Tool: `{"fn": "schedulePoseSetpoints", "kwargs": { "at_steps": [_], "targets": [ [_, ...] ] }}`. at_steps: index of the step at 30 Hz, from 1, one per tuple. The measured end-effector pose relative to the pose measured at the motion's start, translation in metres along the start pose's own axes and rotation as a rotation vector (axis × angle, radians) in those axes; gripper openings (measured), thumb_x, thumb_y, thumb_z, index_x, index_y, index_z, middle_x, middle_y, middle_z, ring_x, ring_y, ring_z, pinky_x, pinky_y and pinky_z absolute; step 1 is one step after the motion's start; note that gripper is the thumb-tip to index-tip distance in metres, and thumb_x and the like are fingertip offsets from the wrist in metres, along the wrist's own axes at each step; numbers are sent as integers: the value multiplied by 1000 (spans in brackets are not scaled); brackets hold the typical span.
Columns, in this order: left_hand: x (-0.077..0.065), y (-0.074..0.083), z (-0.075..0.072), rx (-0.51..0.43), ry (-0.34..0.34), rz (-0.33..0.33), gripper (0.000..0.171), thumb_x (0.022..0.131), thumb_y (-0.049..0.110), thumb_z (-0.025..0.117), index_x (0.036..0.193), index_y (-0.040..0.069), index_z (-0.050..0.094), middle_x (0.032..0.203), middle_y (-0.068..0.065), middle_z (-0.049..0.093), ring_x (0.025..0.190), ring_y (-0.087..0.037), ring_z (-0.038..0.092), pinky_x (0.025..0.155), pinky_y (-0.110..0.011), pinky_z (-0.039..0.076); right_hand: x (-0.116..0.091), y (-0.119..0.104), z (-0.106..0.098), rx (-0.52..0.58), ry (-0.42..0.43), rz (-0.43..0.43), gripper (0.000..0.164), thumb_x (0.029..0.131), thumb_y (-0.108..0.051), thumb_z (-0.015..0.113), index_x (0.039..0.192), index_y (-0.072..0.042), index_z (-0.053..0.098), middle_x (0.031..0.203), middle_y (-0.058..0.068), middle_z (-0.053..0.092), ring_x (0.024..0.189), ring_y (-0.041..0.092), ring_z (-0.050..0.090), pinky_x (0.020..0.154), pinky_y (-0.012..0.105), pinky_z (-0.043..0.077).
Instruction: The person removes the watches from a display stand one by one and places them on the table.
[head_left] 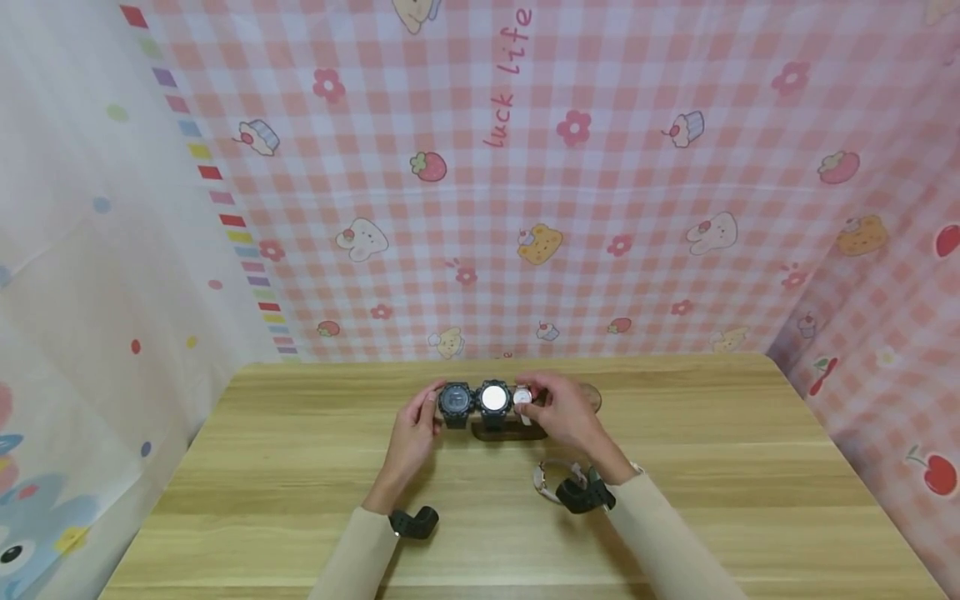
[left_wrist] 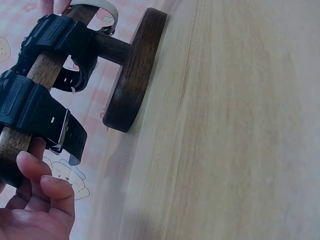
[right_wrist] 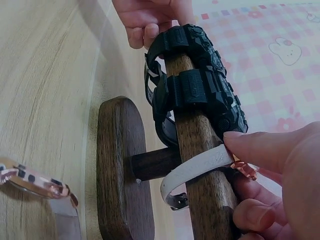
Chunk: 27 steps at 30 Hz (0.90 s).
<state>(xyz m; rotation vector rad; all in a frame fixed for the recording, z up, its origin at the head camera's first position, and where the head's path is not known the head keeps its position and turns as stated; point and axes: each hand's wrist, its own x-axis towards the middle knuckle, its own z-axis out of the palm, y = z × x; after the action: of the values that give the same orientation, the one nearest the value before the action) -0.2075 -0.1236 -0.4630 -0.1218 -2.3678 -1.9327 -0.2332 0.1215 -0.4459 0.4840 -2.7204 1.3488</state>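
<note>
A dark wooden watch stand (right_wrist: 122,170) has a horizontal bar (right_wrist: 197,135) with three watches around it. My left hand (head_left: 414,425) grips the bar's left end, fingertips curled at the wood in the left wrist view. Nearest to that hand is a black watch (head_left: 455,400); a second black watch (head_left: 494,398), its face bright with glare, sits beside it. My right hand (head_left: 566,408) pinches a small watch with a white strap (right_wrist: 197,165) at its rose-gold case, thumb on the edge. The strap loops around the bar, and the fingers partly hide the case.
Another pale-strapped watch with a rose-gold case (right_wrist: 35,182) lies on the wooden table (head_left: 300,500), near my right forearm. Black wrist cameras (head_left: 415,523) are strapped to both wrists. A pink checked cloth (head_left: 480,192) hangs behind the table.
</note>
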Motion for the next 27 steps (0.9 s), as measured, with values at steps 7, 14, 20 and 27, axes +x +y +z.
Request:
{"fn": "schedulePoseSetpoints", "kwargs": {
  "at_steps": [7, 14, 20, 27],
  "targets": [
    [0, -1, 0, 0, 3, -2, 36, 108, 13, 40, 139, 9, 57, 84, -10, 54, 71, -32, 54, 55, -19, 42, -1, -1, 0, 3, 4, 5, 37, 85, -10, 78, 121, -6, 69, 89, 2, 61, 64, 12, 50, 55, 23, 43],
    [-1, -2, 0, 8, 10, -6, 35, 108, 13, 41, 139, 10, 57, 83, -10, 55, 71, -31, 55, 57, -21, 44, 1, -1, 0, 1, -15, 30, 37, 85, -10, 78, 121, -6, 69, 89, 2, 63, 65, 12, 51, 57, 24, 44],
    [-1, -1, 0, 7, 10, -4, 36, 108, 12, 41, 139, 9, 56, 82, -8, 54, 69, -28, 54, 56, -20, 44, 1, -1, -3, 3, -29, 17, 36, 86, -10, 77, 121, -5, 69, 89, 3, 65, 66, 12, 51, 57, 23, 44],
    [-1, -1, 0, 3, 8, -6, 36, 108, 13, 41, 140, 9, 56, 80, -8, 54, 71, -34, 55, 55, -19, 43, 0, 0, -10, -45, -47, 27, 40, 87, -11, 76, 125, -4, 67, 92, 3, 68, 70, 12, 53, 59, 24, 45]
  ]
}}
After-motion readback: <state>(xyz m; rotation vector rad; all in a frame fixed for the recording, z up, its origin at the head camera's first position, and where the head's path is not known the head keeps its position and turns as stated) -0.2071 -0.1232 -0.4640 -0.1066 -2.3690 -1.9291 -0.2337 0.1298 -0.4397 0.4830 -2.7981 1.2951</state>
